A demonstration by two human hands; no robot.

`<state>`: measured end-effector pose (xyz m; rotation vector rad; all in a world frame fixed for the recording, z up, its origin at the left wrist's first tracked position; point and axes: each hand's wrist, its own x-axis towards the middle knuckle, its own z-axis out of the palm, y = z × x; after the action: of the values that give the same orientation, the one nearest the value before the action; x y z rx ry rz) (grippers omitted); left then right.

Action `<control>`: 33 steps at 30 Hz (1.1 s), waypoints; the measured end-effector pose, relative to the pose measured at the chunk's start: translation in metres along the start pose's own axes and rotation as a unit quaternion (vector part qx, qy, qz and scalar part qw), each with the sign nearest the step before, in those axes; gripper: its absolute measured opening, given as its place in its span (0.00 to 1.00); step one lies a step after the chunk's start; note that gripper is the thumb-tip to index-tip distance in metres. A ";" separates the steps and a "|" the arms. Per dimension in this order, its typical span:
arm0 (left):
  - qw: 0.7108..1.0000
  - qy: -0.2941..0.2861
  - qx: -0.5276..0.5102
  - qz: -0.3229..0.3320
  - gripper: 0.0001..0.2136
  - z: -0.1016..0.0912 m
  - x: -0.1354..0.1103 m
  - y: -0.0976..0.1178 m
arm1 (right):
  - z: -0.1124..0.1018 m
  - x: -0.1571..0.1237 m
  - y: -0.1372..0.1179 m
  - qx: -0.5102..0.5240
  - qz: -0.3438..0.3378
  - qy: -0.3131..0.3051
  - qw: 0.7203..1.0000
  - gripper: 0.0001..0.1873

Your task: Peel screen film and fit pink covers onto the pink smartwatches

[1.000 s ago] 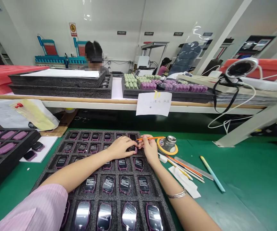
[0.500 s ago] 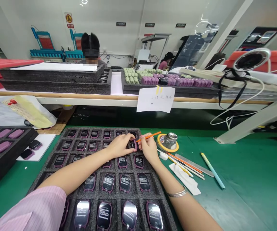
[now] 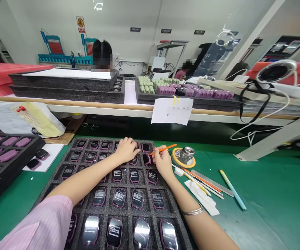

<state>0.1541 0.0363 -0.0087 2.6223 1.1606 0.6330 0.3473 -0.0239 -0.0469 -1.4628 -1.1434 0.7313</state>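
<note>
A dark foam tray point(image 3: 107, 184) holds rows of purple-framed watch bodies, many with white text on dark screens. My right hand point(image 3: 163, 160) pinches a thin orange stick point(image 3: 169, 147) beyond the tray's right edge. Close to its fingertips, one watch point(image 3: 146, 159) leans tilted in a right-column compartment, its screen dark. Above that sits another dark-screened watch point(image 3: 146, 148). My left hand point(image 3: 126, 150) hovers over the far rows, thumb apart from the bent fingers, nothing visible in it. It partly covers the watches beneath, including one point(image 3: 133, 160) just below its thumb.
Right of the tray stand a metal-topped jar point(image 3: 186, 152) on a yellow ring, several sticks, a white wipe point(image 3: 204, 198) and a blue-yellow pen point(image 3: 232, 189). Another watch tray point(image 3: 11, 156) lies left. A shelf point(image 3: 129, 106) with foam trays crosses behind; a person point(image 3: 102, 55) sits beyond.
My left hand has let go of the tilted watch and moved left over the far rows. My right hand keeps the orange stick near that watch. The whole view has shifted slightly.
</note>
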 end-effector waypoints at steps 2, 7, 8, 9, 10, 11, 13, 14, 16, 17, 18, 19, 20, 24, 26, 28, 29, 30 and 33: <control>1.000 -0.019 0.015 0.017 0.12 -0.006 0.005 -0.012 | 0.000 0.005 -0.002 0.021 -0.003 0.005 1.000 0.15; 0.996 -0.042 0.013 0.077 0.11 -0.023 0.003 -0.033 | 0.018 0.026 -0.014 0.055 -0.005 -0.052 0.997 0.15; 0.996 -0.040 0.007 0.084 0.11 -0.025 0.000 -0.036 | 0.024 0.031 -0.016 0.060 -0.004 -0.067 0.996 0.15; 0.995 -0.036 0.000 0.090 0.11 -0.026 -0.002 -0.038 | 0.032 0.035 -0.017 0.066 -0.002 -0.081 0.995 0.15; 0.995 -0.031 -0.007 0.093 0.11 -0.026 -0.005 -0.039 | 0.039 0.040 -0.018 0.072 0.000 -0.090 0.993 0.15; 0.995 -0.025 -0.015 0.095 0.11 -0.025 -0.007 -0.041 | 0.046 0.043 -0.018 0.079 0.003 -0.097 0.992 0.16; 0.995 -0.017 -0.029 0.097 0.10 -0.022 -0.010 -0.043 | 0.056 0.048 -0.016 0.093 0.009 -0.105 0.990 0.17; 0.995 -0.014 -0.035 0.096 0.10 -0.021 -0.011 -0.043 | 0.059 0.049 -0.015 0.100 0.013 -0.108 0.989 0.17; 0.995 -0.011 -0.044 0.094 0.09 -0.018 -0.011 -0.044 | 0.062 0.050 -0.012 0.109 0.018 -0.112 0.987 0.17; 0.995 -0.010 -0.048 0.091 0.09 -0.017 -0.011 -0.044 | 0.062 0.049 -0.010 0.112 0.020 -0.115 0.987 0.18; 0.995 -0.008 -0.052 0.087 0.09 -0.016 -0.010 -0.044 | 0.061 0.049 -0.008 0.114 0.020 -0.118 0.986 0.18; 0.995 -0.005 -0.057 0.081 0.10 -0.016 -0.010 -0.044 | 0.060 0.048 -0.006 0.115 0.020 -0.121 0.986 0.18; 0.995 0.000 -0.062 0.074 0.13 -0.015 -0.011 -0.044 | 0.059 0.047 -0.005 0.115 0.019 -0.123 0.986 0.18; 0.996 0.018 -0.085 0.034 0.28 -0.012 -0.012 -0.045 | 0.059 0.045 -0.002 0.112 0.008 -0.127 0.985 0.17; 0.995 0.021 -0.094 0.021 0.31 -0.011 -0.012 -0.046 | 0.060 0.045 -0.001 0.110 0.002 -0.128 0.986 0.16; 0.995 0.020 -0.099 0.015 0.30 -0.009 -0.011 -0.046 | 0.060 0.045 0.000 0.106 -0.004 -0.128 0.986 0.16; 0.995 0.020 -0.101 0.013 0.30 -0.009 -0.011 -0.046 | 0.060 0.045 0.000 0.104 -0.006 -0.129 0.986 0.16; 0.995 0.020 -0.102 0.012 0.29 -0.009 -0.011 -0.046 | 0.060 0.045 0.000 0.102 -0.008 -0.131 0.986 0.16; 0.995 0.017 -0.102 0.012 0.28 -0.008 -0.011 -0.046 | 0.059 0.044 -0.001 0.095 -0.012 -0.135 0.986 0.16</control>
<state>0.1139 0.0589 -0.0208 2.4657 1.0178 0.7611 0.3091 0.0394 -0.0531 -1.2133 -1.2553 1.0155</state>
